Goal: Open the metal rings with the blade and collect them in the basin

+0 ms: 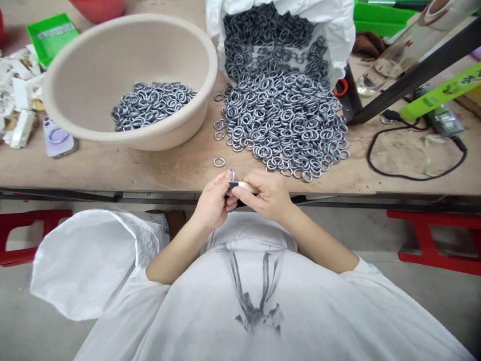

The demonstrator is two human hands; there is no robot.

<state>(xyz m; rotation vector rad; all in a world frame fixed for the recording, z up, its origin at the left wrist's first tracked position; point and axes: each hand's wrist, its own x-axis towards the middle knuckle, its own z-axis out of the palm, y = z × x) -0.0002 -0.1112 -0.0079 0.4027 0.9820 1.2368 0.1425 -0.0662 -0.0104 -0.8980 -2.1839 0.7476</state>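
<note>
At the table's front edge my left hand [211, 201] is closed on a grey metal ring [233, 175], held upright between thumb and fingers. My right hand [271, 194] pinches a small cream-coloured block [247, 186] with a dark strip on its left end. That dark end meets the fingers of my left hand beside the ring; whether it touches the metal I cannot tell. Just beyond my hands lies a large heap of similar rings [278, 120], spilling from a white sack [345, 35]. One loose ring [219, 162] lies nearby.
A beige basin [82, 75] holding more rings stands at the left, with a phone [60, 138] beside it. A black cable [370, 155] and dark metal bar [413, 75] are at the right. An open white bag [86, 265] stands below the table; a red stool [432, 240] is at right.
</note>
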